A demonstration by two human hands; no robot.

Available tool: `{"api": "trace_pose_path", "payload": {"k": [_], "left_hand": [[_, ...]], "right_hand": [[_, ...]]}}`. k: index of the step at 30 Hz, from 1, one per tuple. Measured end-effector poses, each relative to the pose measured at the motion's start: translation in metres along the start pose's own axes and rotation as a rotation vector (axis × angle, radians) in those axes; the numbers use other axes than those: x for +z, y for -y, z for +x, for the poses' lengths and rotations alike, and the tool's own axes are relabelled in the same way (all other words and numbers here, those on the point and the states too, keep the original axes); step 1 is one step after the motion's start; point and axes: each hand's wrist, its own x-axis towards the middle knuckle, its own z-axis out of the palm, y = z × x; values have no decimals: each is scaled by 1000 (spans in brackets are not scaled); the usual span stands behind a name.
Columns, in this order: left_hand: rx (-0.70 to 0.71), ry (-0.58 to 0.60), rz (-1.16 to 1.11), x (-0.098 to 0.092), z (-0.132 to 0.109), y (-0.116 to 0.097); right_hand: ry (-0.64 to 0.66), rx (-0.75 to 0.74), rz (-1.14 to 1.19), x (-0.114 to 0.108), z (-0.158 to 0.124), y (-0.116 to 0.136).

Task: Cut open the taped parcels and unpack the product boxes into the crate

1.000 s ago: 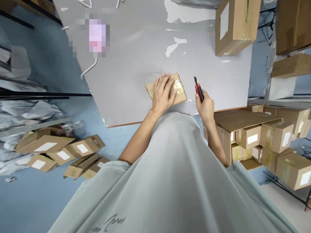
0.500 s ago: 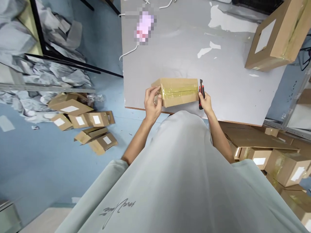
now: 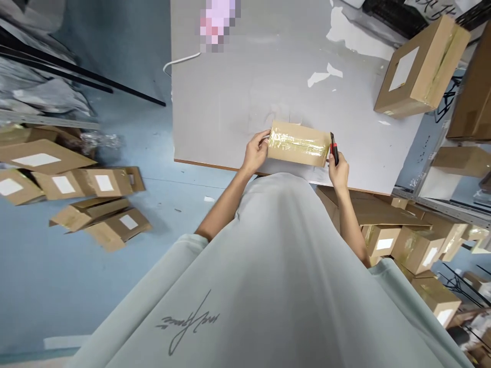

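Observation:
A small cardboard box (image 3: 298, 145) with shiny tape along its upper face lies near the front edge of the grey table (image 3: 230, 102). My left hand (image 3: 256, 153) closes on its left end, fingers at the far corner. At the opposite end is my right hand (image 3: 339, 173), wrapped round a red and black utility knife (image 3: 334, 148). The knife points away from me, close beside the box's right end. Part of my right fingers is hidden behind the knife and box.
A larger taped box (image 3: 420, 69) stands at the table's right. A white cable (image 3: 182, 60) runs over the left edge near a blurred pink object (image 3: 217, 20). Opened boxes (image 3: 109, 227) lie on the floor at left, and more boxes (image 3: 416, 248) are stacked below right.
The box has turned slightly, its right end now nearer me, and its left side face no longer shows. Both hands moved with it. The whole view has shifted to the right.

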Motion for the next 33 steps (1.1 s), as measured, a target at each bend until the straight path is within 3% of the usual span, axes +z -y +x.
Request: {"api": "trace_pose_path", "payload": {"k": [3,9,14,24,33], "left_hand": [[-33,26,-16,-5,1,1],[-4,123,-39,-14,4,-6],[30,182,-38,-17,10,-6],[38,226,-74,-21,13,-2],[47,204,-51,-18,11,-5]], "right_hand": [[-44,1,-98,-13,8,26],[356,-288,-245,-9,26,111],[554,-309,-505,-1,39,160],[606,-278,-669,-1,42,183],[627,-256,-766,4,50,220]]}}
